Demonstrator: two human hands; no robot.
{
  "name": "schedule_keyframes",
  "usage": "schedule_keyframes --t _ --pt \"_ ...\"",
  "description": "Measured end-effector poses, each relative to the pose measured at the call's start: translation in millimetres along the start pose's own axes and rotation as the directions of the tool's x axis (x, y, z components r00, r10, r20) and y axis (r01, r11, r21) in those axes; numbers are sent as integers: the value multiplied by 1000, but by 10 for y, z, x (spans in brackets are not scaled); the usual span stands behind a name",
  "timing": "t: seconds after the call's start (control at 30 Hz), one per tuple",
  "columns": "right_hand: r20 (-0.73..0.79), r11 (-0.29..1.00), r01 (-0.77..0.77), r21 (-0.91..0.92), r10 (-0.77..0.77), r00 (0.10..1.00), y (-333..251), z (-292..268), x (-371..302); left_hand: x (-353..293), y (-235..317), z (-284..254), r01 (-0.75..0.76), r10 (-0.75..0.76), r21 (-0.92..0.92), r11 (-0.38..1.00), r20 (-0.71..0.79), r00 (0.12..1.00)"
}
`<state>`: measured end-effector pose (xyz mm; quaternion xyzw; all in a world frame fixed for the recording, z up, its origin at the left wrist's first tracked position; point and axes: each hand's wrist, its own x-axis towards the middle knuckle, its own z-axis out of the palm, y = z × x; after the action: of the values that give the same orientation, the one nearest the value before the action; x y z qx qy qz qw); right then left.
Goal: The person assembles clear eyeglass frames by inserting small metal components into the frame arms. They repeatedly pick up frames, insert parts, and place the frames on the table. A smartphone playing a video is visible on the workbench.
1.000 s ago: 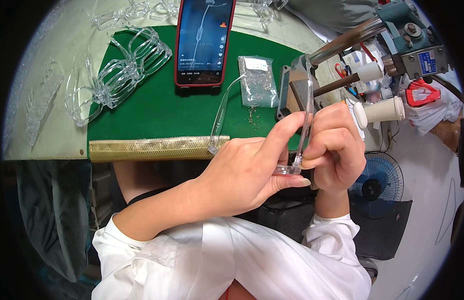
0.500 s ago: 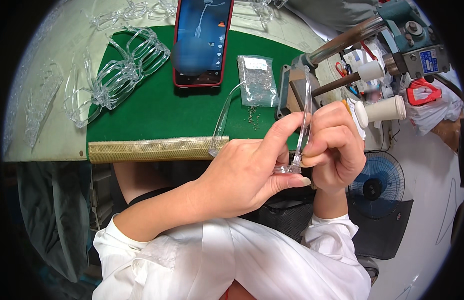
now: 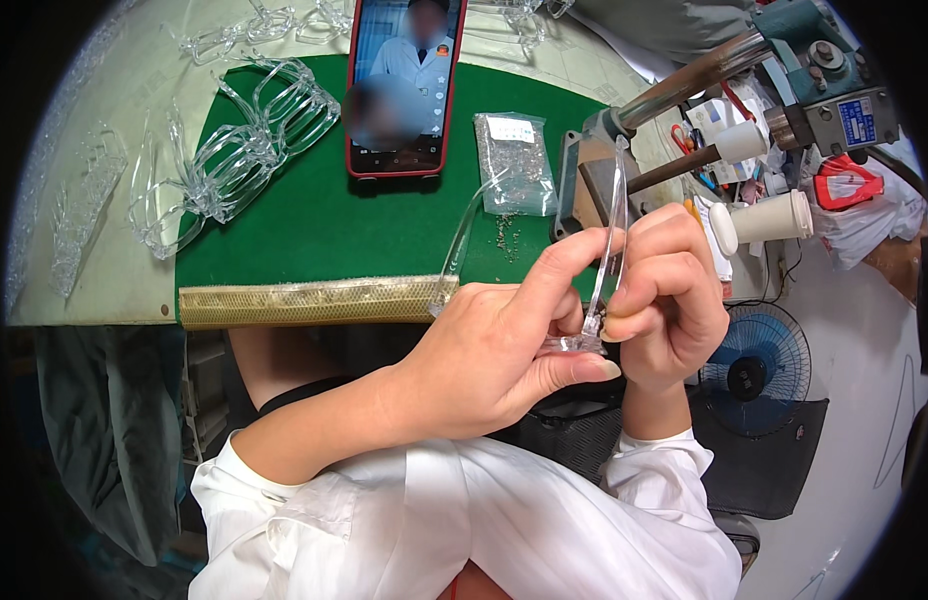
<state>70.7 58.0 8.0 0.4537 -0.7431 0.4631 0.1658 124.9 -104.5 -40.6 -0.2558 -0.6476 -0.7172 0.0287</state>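
Observation:
My left hand [image 3: 489,355] is closed around a clear plastic eyeglass frame [image 3: 620,190], above the table's near edge. One temple points up and away between my hands; the other rises left of my left hand. My left thumb and fingers pinch the front near the right-hand hinge. Against that hinge, my right hand [image 3: 669,300] is curled with thumb and fingertips pressed together. Whatever sits in that pinch is too small or hidden to make out. Beyond my hands lies a small clear bag [image 3: 515,165] of tiny metal parts, with loose tiny parts [image 3: 506,235] scattered below it.
A red-cased phone [image 3: 399,160] stands on the green mat [image 3: 294,240]. Several clear eyeglass frames [image 3: 224,165] are piled to its left. A gold mesh-patterned strip [image 3: 314,303] runs along the near edge. At right rise a bench press [image 3: 684,80] and, lower, a fan [image 3: 749,375].
The eyeglass frame has tilted slightly, its left temple tip shifting right. Both hands keep nearly the same place and grip. The picture on the phone screen is different.

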Motion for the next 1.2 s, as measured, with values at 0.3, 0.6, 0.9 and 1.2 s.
schedule_keyframes --t 0.3,0.6,0.9,1.2 --pt "1 999 30 -17 -30 1000 -11 21 5 -2 16 4 20 -20 -57 998 3 1000" --pt "-139 976 -108 190 136 981 -2 110 -48 10 -8 8 9 -10 -69 998 -12 1000" --pt "-26 839 -399 370 438 898 -10 -59 -134 326 -63 45 -85 85 58 995 -2 996" --pt "-96 883 -354 310 399 912 305 -701 3 869 -149 227 -207 222 764 611 85 971"
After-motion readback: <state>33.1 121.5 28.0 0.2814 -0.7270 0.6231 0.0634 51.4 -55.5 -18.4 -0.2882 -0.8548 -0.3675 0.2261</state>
